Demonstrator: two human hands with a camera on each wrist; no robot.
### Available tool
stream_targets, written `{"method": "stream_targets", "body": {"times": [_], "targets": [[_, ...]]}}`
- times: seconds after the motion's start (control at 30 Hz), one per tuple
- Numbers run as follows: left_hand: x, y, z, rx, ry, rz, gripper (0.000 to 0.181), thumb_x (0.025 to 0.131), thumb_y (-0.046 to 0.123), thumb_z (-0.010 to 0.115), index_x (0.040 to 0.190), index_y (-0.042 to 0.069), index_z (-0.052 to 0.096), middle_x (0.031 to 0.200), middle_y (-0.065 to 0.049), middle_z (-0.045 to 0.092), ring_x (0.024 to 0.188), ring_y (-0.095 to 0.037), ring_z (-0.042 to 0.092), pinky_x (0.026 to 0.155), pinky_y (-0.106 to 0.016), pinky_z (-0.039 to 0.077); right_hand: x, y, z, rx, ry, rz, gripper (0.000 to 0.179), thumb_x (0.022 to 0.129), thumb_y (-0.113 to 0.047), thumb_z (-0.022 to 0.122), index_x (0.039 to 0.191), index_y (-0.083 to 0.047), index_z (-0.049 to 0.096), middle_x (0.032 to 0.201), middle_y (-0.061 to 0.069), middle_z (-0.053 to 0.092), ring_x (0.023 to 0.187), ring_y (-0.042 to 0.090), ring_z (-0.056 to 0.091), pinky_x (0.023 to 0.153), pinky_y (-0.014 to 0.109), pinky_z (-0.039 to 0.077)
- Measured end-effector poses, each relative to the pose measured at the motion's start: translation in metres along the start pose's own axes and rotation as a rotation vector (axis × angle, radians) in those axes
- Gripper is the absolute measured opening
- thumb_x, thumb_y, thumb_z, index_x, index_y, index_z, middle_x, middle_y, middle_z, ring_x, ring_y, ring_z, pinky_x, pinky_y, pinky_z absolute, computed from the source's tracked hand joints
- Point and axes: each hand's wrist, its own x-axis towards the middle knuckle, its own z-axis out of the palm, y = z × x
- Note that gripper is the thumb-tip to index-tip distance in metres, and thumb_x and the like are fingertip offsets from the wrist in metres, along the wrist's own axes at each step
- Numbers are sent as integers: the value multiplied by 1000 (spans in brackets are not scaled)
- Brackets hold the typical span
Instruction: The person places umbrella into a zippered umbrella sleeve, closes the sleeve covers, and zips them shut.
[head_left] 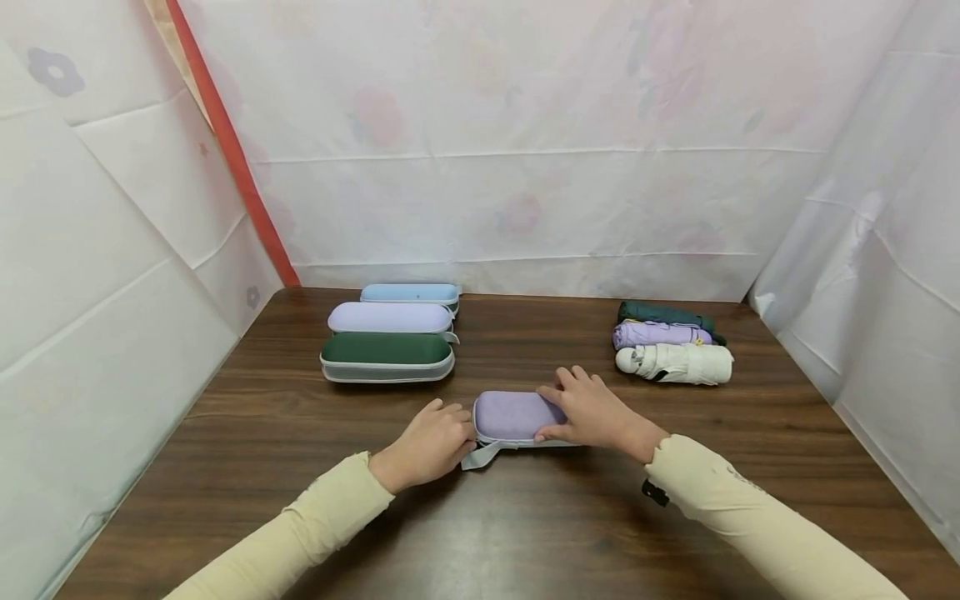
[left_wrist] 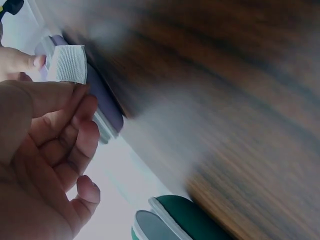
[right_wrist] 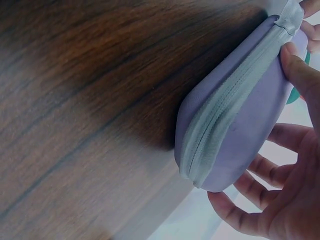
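Observation:
A purple zippered case [head_left: 510,415] lies on the table in front of the person, with a pale grey zip band round its middle. My right hand [head_left: 588,414] grips its right part, thumb on the near side and fingers spread over the far side. At the case's left end, the thumb and curled fingers of my left hand [head_left: 431,442] pinch together by the grey strap [left_wrist: 71,64]. That strap hangs loose toward the near side in the head view and hides the pinched spot in the left wrist view. The zip looks closed along the side in the right wrist view.
Back left on the wooden table [head_left: 247,467] stand a green case [head_left: 386,350], a lavender case [head_left: 390,317] and a light blue case [head_left: 409,292]. Folded umbrellas lie back right: white [head_left: 690,364], lavender [head_left: 656,334] and dark green [head_left: 660,313]. Pale sheets surround the table.

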Motion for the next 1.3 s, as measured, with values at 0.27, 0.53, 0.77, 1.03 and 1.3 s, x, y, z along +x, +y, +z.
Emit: {"method": "stream_targets", "body": {"times": [0.27,0.53,0.77,1.03,1.3], "targets": [[3,17,-1,46,37,-24,18,80,20,75,67,17,62,69,5,56,70,-15,54,62,-31,33,0,0,0,9,9,4,69,78,-63,64,122,-10,65,93,7,48,81,23,43,57,35,34],[11,30,3,100,90,-65,22,80,22,75,65,15,61,66,3,55,66,-16,54,62,-32,35,0,0,-1,-15,27,3,68,78,-63,64,122,-10,65,93,7,48,80,23,43,57,34,35],[10,12,0,-4,91,-160,29,72,29,80,60,16,56,62,5,52,63,-17,53,56,-32,37,-7,7,-6,58,-12,-16,73,78,-60,68,129,-8,59,99,5,51,85,20,46,64,35,40],[17,-9,1,-355,39,-271,64,62,22,89,111,-3,56,100,-12,63,89,-24,62,76,-38,51,-22,32,-8,328,-176,77,85,72,-41,82,140,-6,45,121,10,51,98,20,51,81,40,46],[35,-14,0,-466,-65,-251,48,61,18,90,96,0,61,84,-6,64,74,-16,60,67,-31,50,-17,42,-7,402,-148,15,78,68,-35,84,130,0,52,116,13,55,96,22,53,78,37,46]]}}
